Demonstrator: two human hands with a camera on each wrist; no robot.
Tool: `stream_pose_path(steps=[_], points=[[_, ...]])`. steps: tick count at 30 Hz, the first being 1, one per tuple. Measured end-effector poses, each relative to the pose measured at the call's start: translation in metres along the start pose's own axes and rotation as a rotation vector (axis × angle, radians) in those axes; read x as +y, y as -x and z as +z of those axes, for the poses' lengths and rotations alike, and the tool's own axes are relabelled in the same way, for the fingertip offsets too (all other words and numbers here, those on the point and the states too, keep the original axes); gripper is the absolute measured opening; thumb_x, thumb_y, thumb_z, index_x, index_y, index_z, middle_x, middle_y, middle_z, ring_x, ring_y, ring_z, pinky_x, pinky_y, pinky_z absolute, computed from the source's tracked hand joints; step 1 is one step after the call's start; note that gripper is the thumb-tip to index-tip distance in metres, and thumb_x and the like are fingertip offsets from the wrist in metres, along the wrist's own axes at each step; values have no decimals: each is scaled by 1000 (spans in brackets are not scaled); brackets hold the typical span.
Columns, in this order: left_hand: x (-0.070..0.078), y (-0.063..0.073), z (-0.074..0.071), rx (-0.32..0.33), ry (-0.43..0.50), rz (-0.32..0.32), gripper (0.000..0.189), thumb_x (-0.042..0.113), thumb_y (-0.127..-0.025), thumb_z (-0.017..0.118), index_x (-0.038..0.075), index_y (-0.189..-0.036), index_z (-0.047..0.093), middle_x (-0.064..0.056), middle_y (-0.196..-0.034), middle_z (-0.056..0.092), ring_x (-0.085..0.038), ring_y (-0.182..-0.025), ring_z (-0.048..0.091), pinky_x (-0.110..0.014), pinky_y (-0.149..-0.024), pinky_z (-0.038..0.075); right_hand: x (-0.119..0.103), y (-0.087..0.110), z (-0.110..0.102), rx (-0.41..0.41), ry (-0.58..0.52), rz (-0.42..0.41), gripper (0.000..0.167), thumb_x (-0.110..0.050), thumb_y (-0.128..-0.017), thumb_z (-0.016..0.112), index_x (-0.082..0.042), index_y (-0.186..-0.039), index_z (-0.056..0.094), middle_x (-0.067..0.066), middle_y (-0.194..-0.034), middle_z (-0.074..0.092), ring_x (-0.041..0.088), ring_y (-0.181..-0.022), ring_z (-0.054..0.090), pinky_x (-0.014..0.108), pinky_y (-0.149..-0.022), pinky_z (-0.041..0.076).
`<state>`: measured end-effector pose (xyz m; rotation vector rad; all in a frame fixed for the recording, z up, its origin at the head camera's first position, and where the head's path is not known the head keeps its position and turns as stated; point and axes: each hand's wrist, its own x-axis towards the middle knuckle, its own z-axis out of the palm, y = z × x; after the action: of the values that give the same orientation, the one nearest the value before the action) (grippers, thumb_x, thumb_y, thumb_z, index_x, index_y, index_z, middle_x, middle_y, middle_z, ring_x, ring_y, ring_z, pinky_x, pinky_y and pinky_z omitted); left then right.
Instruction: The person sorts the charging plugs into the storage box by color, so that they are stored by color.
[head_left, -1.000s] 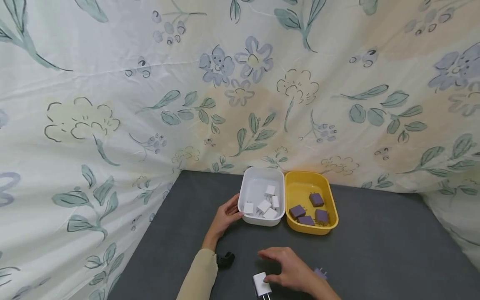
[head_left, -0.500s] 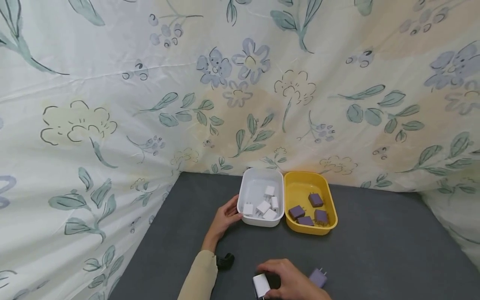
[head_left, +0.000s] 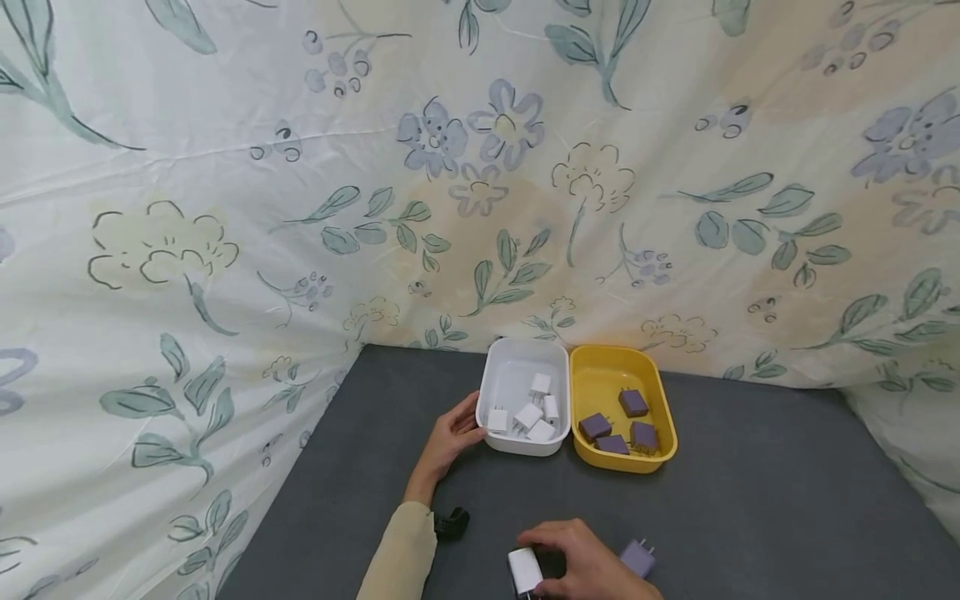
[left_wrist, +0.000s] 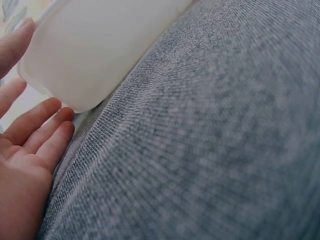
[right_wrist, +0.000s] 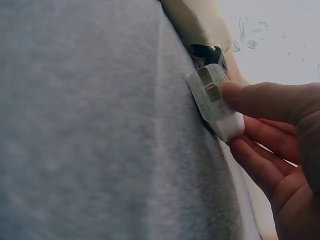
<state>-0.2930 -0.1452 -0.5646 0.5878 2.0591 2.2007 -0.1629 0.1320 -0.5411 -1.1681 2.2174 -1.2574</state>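
My left hand (head_left: 447, 432) rests at the near left corner of a white plastic bin (head_left: 521, 354). In the left wrist view its fairly straight fingers (left_wrist: 42, 127) touch the wall of that bin. Low in the head view, my right hand (head_left: 588, 560) pinches a white plug-in charger (head_left: 525, 570) between thumb and fingers. Two flat metal prongs show on this charger (right_wrist: 212, 102) in the right wrist view, close over the grey cloth. Just right of that hand lies a purple charger (head_left: 637, 557), partly hidden by it.
A yellow bin (head_left: 611, 360) with several purple chargers (head_left: 633, 402) stands against the right side of the white one, which holds several white chargers (head_left: 528, 414). A floral sheet (head_left: 480, 208) hangs behind the dark tabletop (head_left: 750, 483). A black device (head_left: 452, 523) sits beside the left wrist.
My right thumb and fingers have closed on the white charger, and the hand has moved slightly left, uncovering more of the purple charger. My left hand has stayed at the white bin.
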Motion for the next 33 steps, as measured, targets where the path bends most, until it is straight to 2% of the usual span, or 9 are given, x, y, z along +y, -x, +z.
stream_pose_path(steps=[3,8,12,18,22,33], points=[[4,0,1,-18,7,-9,72,-1,-92,63,2,-153,27,-26,-156,30,-42,-142,33,-24,-106,45,1,-3,-2,46,37,-22,46,-27,-82,78,-9,-122,66,0,-115,71,1,-101,64,23,-80,56],[19,3,3,-31,12,-15,72,-4,-91,62,-4,-152,25,-30,-154,28,-45,-142,31,-21,-103,45,1,-8,-5,122,81,-44,46,-27,-81,80,-8,-120,67,2,-114,71,4,-103,65,24,-81,58],[28,5,5,-32,9,-28,72,-2,-91,63,-4,-152,24,-30,-155,27,-45,-142,30,-19,-104,44,-2,-13,-10,181,66,-40,47,-28,-80,81,-6,-118,68,3,-114,71,6,-102,66,26,-81,58],[27,7,4,-31,7,-29,73,-1,-91,64,-5,-152,23,-30,-155,26,-45,-143,28,-21,-106,43,-9,-22,-19,244,21,-3,49,-31,-78,82,-5,-118,68,5,-114,71,11,-102,68,32,-83,59],[26,6,4,-18,0,-28,73,-3,-90,64,-5,-152,25,-30,-155,28,-45,-142,30,-25,-108,43,-9,-29,-24,292,23,13,50,-30,-77,83,-5,-118,68,4,-114,71,13,-103,69,32,-84,59],[21,4,5,4,-22,-27,71,-2,-90,65,-1,-151,30,-26,-154,33,-41,-141,36,-30,-109,42,-4,-42,-43,490,50,-49,49,-16,-73,86,0,-115,67,12,-111,70,23,-100,69,38,-83,58]])
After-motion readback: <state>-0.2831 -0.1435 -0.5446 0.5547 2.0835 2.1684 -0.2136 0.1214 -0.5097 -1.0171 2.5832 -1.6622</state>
